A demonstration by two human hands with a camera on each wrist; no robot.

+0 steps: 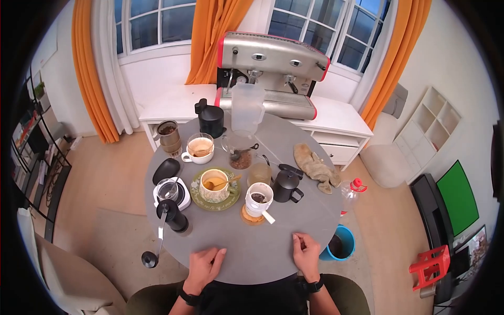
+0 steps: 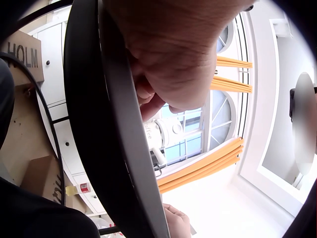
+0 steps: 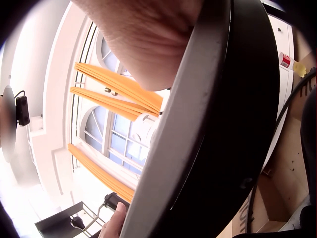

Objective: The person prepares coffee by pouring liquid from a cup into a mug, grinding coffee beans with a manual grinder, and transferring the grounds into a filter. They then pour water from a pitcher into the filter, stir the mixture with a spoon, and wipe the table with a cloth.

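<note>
My left hand point(image 1: 203, 269) rests at the front edge of the round grey table point(image 1: 273, 247), fingers loosely curled, holding nothing. To its right, my right hand point(image 1: 307, 255) lies on the same edge, also holding nothing. Nearest ahead of them stands a white dripper cup point(image 1: 259, 199) with dark grounds inside, on a wooden coaster point(image 1: 252, 217). A black hand grinder point(image 1: 173, 216) with a long crank is beyond the left hand. Beside the dripper is a black lidded pot point(image 1: 287, 185). In the left wrist view, the palm point(image 2: 173, 64) sits against the table rim.
A patterned cup point(image 1: 214, 190) with a spoon stands on a green saucer point(image 1: 229, 202). Behind are a white cup point(image 1: 201, 151), a glass jug point(image 1: 240, 157) and a crumpled cloth point(image 1: 315, 164). An espresso machine point(image 1: 270, 73) stands beyond; a blue bucket point(image 1: 344, 241) is at right.
</note>
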